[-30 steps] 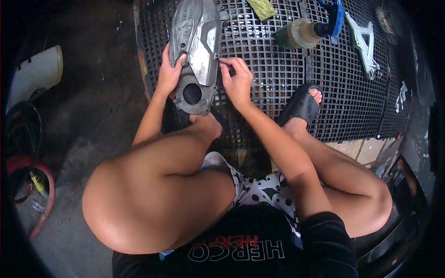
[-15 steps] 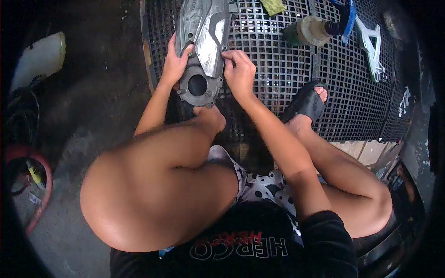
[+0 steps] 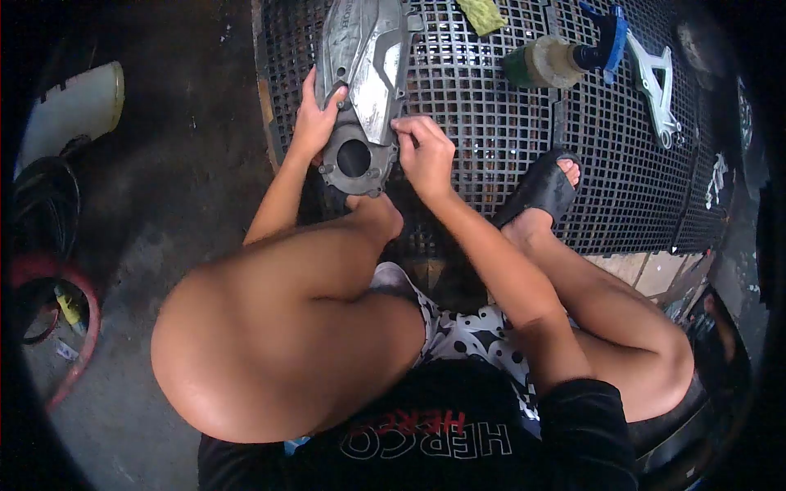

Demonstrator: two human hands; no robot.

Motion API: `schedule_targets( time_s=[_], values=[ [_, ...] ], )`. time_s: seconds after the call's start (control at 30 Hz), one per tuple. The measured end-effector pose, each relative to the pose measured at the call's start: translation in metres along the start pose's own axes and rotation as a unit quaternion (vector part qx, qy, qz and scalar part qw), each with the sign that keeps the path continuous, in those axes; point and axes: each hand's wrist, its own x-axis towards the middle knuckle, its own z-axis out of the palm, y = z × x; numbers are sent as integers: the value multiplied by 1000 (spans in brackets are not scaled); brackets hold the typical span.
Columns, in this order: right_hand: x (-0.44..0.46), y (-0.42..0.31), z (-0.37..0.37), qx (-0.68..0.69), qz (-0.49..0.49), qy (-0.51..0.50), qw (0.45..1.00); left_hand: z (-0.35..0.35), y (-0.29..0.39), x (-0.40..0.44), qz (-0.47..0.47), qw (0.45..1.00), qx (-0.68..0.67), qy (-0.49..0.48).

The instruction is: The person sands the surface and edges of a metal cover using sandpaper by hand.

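Note:
A grey metal engine cover (image 3: 377, 94), long and with a ring-shaped opening at its near end, lies lengthwise before me at the top of the view. My left hand (image 3: 314, 121) grips its left edge, the thumb on the upper face. At the right edge, beside the bright bare-metal panel, my right hand (image 3: 429, 155) has its fingers pinched together. Whatever is between those fingertips, if anything, is hidden. The cover's far end runs out of the picture.
Under the cover spreads a black grid mat (image 3: 483, 106). To the right are a bottle (image 3: 544, 64) with a dark cap, a blue-edged brush (image 3: 610, 41) and a silver bracket (image 3: 655, 90). A yellow cloth (image 3: 483, 15) lies farther back. At left are a red hose (image 3: 88, 315) and a pale container (image 3: 78, 110).
My right hand has slid a little toward me along the cover's right edge. The left hand keeps its grip. The whole view has shifted slightly.

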Motion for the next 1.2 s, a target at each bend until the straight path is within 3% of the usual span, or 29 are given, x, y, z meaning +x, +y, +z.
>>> schedule_targets(
  time_s=[0.2, 0.27, 0.4, 0.53, 0.57, 0.73, 0.83, 0.97, 1.1, 1.2],
  values=[
    [8, 4, 5, -19, 52, 21, 998, 1, -7, -2, 2, 1000, -16, -8],
    [0, -1, -3, -8, 10, -22, 1000, 0, -2, -4, -2, 1000, -7, 1],
    [24, 12, 5, 25, 81, 9, 996, 0, 4, -3, 2, 1000, -25, 4],
    [4, 2, 4, -21, 24, 14, 999, 2, -2, -1, -10, 1000, -10, 5],
    [-2, -2, 1, 9, 65, -9, 998, 1, -2, -2, 2, 1000, -4, 9],
    [20, 8, 1, 8, 78, 6, 997, 3, -7, -3, -13, 1000, -23, -1],
    [7, 0, -8, -46, 33, -49, 997, 3, 1, -3, -3, 1000, -24, 1],
    [-7, -3, -24, 35, -46, -131, 990, 0, 1, -5, -15, 1000, 4, 10],
    [9, -1, -18, 13, -22, -106, 994, 4, -8, -2, 10, 1000, 4, 15],
    [4, 1, -19, 33, -36, -88, 995, -1, 9, -6, -26, 999, -27, -13]
  ],
)
